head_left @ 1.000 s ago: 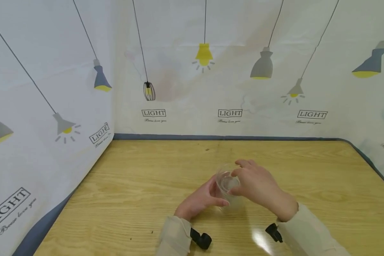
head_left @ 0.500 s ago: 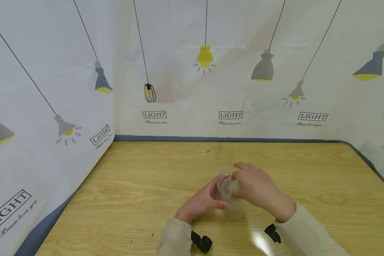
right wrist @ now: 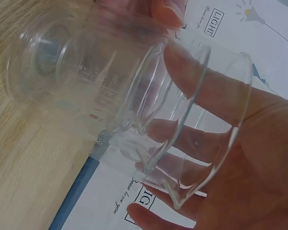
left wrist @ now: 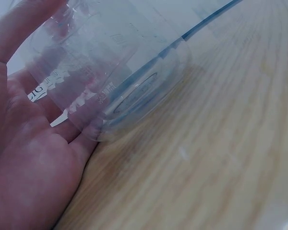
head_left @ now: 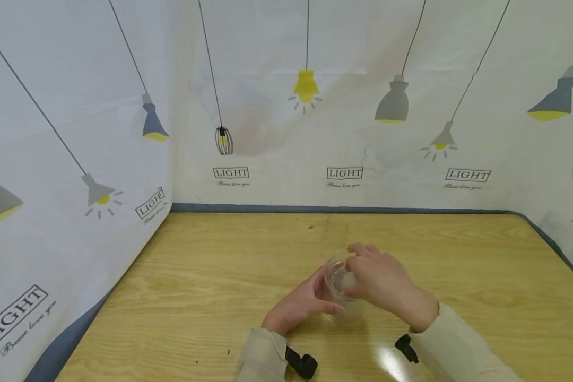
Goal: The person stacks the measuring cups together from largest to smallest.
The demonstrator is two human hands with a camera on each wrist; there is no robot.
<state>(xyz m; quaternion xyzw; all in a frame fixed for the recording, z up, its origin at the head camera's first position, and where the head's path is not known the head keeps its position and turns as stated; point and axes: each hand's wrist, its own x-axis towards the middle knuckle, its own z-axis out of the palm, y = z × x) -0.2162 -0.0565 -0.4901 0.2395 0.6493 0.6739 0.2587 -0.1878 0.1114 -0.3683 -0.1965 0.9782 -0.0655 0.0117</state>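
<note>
Clear graduated beakers [head_left: 335, 265] stand nested one inside another over the table, near its middle in the head view. My left hand [head_left: 298, 305] grips the outer beaker [left wrist: 129, 52] from the left, thumb on the near side and fingers behind the wall. In the left wrist view its round base is close over the wood. My right hand [head_left: 387, 284] comes from the right and holds the inner glass at the top, thumb and fingers spread around it. Several rims with pouring spouts show through each other in the right wrist view, where the outer beaker [right wrist: 81, 91] carries printed marks.
The wooden table [head_left: 210, 276] runs back to a dark blue edge strip [head_left: 267, 207]. White sheeting [head_left: 277, 127] printed with lamps and "LIGHT" encloses it at the back and sides. A black wrist mount [head_left: 302, 362] sticks out near each sleeve.
The head view has tilted up a little. My right hand and sleeve have shifted very slightly left; both hands keep their hold on the beakers.
</note>
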